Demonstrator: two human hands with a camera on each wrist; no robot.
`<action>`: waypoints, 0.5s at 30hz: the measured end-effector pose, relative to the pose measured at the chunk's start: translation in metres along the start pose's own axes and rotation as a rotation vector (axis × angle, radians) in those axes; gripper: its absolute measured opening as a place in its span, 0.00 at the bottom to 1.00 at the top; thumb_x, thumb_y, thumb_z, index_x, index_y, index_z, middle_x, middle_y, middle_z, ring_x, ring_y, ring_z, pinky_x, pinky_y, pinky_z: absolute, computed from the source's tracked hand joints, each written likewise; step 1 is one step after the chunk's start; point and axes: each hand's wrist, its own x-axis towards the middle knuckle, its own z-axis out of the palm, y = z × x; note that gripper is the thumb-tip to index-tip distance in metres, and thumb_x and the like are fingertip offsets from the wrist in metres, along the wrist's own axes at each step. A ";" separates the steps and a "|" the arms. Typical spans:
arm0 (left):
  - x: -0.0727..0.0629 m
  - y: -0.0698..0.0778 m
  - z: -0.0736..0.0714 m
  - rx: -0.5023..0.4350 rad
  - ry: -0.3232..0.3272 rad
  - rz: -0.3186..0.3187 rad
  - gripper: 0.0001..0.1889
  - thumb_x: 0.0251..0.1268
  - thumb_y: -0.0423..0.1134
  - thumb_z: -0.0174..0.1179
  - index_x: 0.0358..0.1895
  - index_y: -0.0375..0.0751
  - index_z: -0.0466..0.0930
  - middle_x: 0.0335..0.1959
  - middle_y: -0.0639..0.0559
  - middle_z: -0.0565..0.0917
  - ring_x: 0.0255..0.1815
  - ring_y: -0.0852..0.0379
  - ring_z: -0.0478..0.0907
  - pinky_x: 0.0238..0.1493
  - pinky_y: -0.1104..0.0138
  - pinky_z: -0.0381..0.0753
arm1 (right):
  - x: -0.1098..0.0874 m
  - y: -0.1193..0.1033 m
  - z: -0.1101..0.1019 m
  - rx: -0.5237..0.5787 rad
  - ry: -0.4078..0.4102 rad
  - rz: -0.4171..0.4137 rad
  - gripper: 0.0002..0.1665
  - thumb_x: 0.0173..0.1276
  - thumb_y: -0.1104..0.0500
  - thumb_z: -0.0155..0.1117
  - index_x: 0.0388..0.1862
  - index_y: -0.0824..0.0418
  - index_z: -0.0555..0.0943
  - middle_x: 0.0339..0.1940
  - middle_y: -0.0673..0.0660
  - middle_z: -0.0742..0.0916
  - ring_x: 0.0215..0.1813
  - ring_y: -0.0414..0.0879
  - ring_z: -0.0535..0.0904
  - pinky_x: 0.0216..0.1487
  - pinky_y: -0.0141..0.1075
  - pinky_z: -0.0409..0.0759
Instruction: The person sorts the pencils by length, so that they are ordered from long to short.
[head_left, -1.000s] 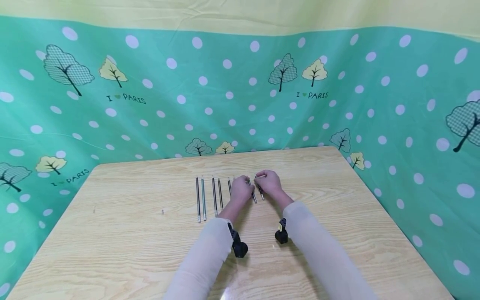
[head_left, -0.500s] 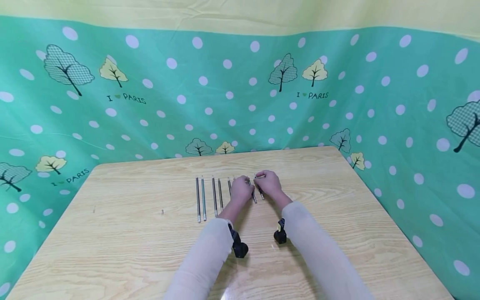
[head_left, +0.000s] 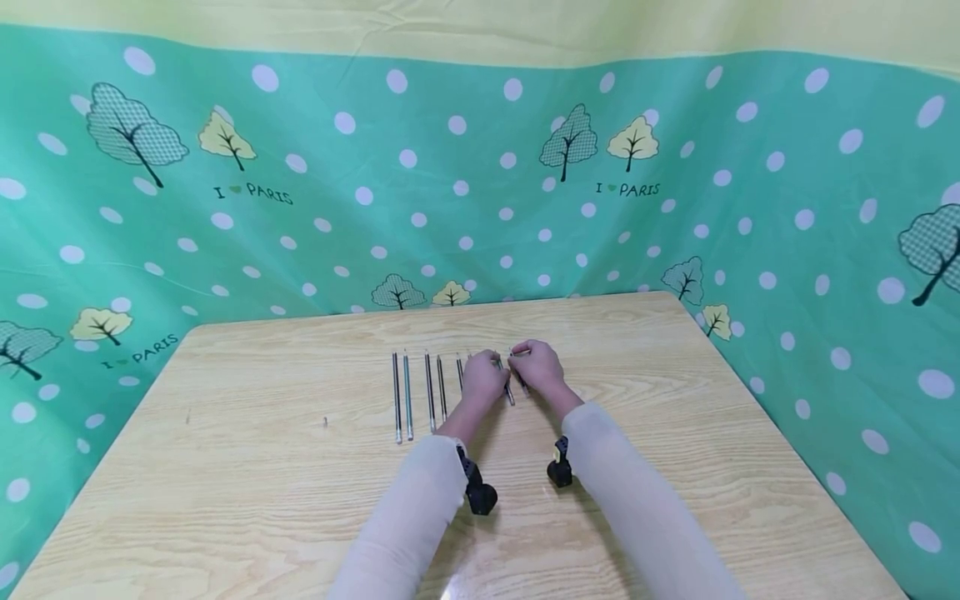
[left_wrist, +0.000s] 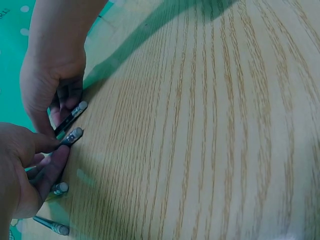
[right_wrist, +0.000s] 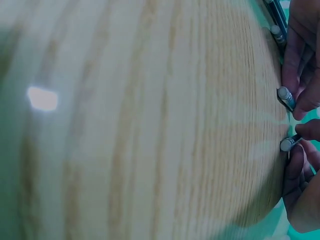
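Near the far middle of the table, my left hand pinches a dark pencil between thumb and fingers, close to its eraser end in the left wrist view. Just to the right, my right hand holds a second dark pencil, whose pale eraser points back toward me. The two pencils lie at a slant, side by side with a small gap. Left of the hands runs a row of several pencils, among them a teal pencil and a dark pencil. My left hand hides part of that row.
The wooden table ends at a green dotted curtain behind and at the right side. A tiny scrap lies left of the pencil row. Black wrist cameras hang under both sleeves, the left camera low over the tabletop.
Both hands stay almost in place at their pencils. The right forearm has shifted very slightly left, and the head view has tilted a little.
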 end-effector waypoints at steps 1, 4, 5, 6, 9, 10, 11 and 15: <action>0.000 0.000 0.000 -0.001 -0.001 -0.002 0.18 0.54 0.32 0.61 0.49 0.32 0.79 0.44 0.38 0.83 0.41 0.46 0.80 0.44 0.60 0.81 | 0.000 0.000 0.000 -0.005 -0.001 -0.002 0.14 0.63 0.53 0.62 0.46 0.56 0.81 0.48 0.55 0.85 0.48 0.49 0.79 0.47 0.40 0.76; 0.000 -0.001 0.001 0.004 -0.003 -0.005 0.18 0.54 0.32 0.61 0.50 0.32 0.79 0.45 0.39 0.83 0.40 0.47 0.79 0.43 0.61 0.81 | 0.000 0.000 0.000 -0.014 -0.004 -0.002 0.15 0.62 0.52 0.62 0.46 0.56 0.81 0.48 0.54 0.85 0.48 0.50 0.79 0.47 0.40 0.76; 0.000 -0.001 0.001 0.006 -0.003 -0.007 0.18 0.54 0.32 0.61 0.50 0.32 0.79 0.45 0.39 0.83 0.40 0.47 0.79 0.42 0.62 0.81 | 0.000 0.000 0.001 -0.018 -0.003 -0.002 0.15 0.62 0.52 0.62 0.46 0.56 0.81 0.48 0.54 0.85 0.48 0.49 0.79 0.47 0.40 0.76; 0.000 -0.001 0.001 0.002 -0.005 -0.010 0.18 0.54 0.32 0.61 0.50 0.32 0.79 0.45 0.39 0.83 0.39 0.47 0.79 0.42 0.62 0.81 | 0.000 0.000 0.001 -0.019 -0.003 0.000 0.15 0.62 0.52 0.62 0.46 0.56 0.81 0.48 0.54 0.85 0.48 0.49 0.79 0.47 0.40 0.76; 0.000 0.000 0.001 -0.006 -0.007 -0.015 0.18 0.55 0.32 0.61 0.50 0.32 0.79 0.44 0.39 0.83 0.38 0.48 0.79 0.41 0.62 0.81 | 0.000 0.000 0.001 -0.020 -0.003 0.005 0.14 0.62 0.52 0.61 0.45 0.56 0.82 0.47 0.54 0.85 0.47 0.49 0.79 0.45 0.39 0.76; 0.000 0.000 0.000 -0.010 -0.009 -0.017 0.18 0.55 0.32 0.61 0.50 0.32 0.79 0.44 0.39 0.83 0.38 0.48 0.79 0.41 0.62 0.81 | 0.000 0.000 0.001 -0.022 -0.002 0.006 0.14 0.62 0.52 0.61 0.45 0.55 0.82 0.47 0.54 0.85 0.46 0.48 0.79 0.44 0.39 0.76; 0.000 0.000 0.000 -0.011 -0.008 -0.016 0.18 0.55 0.32 0.61 0.50 0.32 0.79 0.44 0.39 0.83 0.38 0.48 0.79 0.41 0.62 0.81 | 0.000 0.000 0.001 -0.022 -0.003 0.007 0.14 0.62 0.52 0.61 0.45 0.55 0.82 0.46 0.54 0.85 0.46 0.48 0.79 0.44 0.38 0.75; 0.000 0.001 0.000 -0.002 -0.001 -0.010 0.17 0.55 0.32 0.62 0.49 0.33 0.79 0.44 0.40 0.84 0.39 0.48 0.80 0.42 0.61 0.82 | 0.001 -0.001 0.000 -0.020 -0.006 0.012 0.14 0.61 0.52 0.61 0.44 0.55 0.82 0.46 0.54 0.85 0.45 0.48 0.79 0.42 0.38 0.75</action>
